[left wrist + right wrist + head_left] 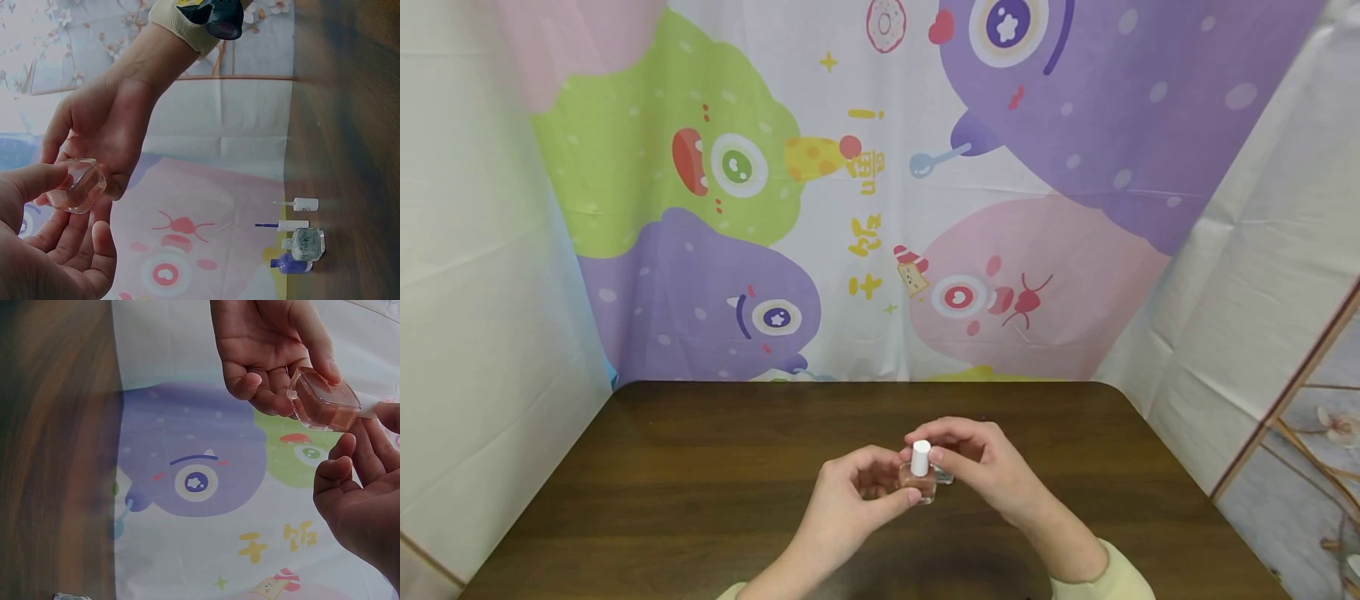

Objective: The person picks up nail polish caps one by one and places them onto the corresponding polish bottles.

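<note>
A small clear bottle of pinkish-brown nail polish (917, 485) is held upright above the table in my left hand (846, 504), between thumb and fingers. Its white cap (921, 458) is on the neck, and my right hand (996, 471) pinches it between thumb and fingertips. The right wrist view shows the bottle's body (328, 403) under the left thumb and the cap (369, 408) partly covered by the right hand's fingers. In the left wrist view the bottle (81, 187) hides the cap.
On the dark wooden table (715, 467) stand a clear polish bottle (308, 244) and a purple polish bottle (291, 264), both uncapped. Beside them are a white brush cap (306, 204) and another cap with a purple brush (292, 225). A cartoon-printed curtain (880, 350) hangs behind.
</note>
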The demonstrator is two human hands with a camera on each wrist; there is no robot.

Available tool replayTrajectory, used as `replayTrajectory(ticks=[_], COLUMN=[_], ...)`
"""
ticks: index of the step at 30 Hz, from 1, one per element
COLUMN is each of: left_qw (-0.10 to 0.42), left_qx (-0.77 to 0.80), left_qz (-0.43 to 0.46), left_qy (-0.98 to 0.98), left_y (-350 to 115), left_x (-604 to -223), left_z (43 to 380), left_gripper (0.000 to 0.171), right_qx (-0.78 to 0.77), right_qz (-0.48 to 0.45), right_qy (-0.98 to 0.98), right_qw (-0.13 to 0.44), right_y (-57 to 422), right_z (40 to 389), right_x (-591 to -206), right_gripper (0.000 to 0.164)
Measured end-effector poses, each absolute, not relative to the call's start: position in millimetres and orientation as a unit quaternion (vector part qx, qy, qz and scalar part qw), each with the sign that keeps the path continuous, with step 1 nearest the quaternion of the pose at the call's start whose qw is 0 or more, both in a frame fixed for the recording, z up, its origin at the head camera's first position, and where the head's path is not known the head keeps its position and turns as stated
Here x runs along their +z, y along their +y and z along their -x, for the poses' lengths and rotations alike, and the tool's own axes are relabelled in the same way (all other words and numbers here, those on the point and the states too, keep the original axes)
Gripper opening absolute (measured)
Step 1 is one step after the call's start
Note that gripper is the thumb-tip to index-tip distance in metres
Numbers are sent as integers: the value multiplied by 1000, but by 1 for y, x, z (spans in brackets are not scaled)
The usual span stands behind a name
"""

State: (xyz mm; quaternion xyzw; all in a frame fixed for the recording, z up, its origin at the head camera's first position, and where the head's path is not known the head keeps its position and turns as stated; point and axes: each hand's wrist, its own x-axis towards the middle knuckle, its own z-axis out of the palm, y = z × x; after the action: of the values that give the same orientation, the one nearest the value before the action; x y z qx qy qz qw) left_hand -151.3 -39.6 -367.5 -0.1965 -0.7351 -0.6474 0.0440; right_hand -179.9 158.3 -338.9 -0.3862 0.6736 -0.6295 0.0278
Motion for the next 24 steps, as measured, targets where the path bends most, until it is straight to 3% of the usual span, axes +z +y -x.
replayTrajectory(ticks=[24], left_qw=[47], left_qx=[-641], left_qz=[194], left_qy=[-741], left_y=[-39], left_x=[-366], left_z=[151], left_gripper=[21], right_qx=[-639], right_qz=[371], right_qy=[674], right_qw=[-1], right_y=[157], right_z=[180], right_x=[-341], right_gripper=[15])
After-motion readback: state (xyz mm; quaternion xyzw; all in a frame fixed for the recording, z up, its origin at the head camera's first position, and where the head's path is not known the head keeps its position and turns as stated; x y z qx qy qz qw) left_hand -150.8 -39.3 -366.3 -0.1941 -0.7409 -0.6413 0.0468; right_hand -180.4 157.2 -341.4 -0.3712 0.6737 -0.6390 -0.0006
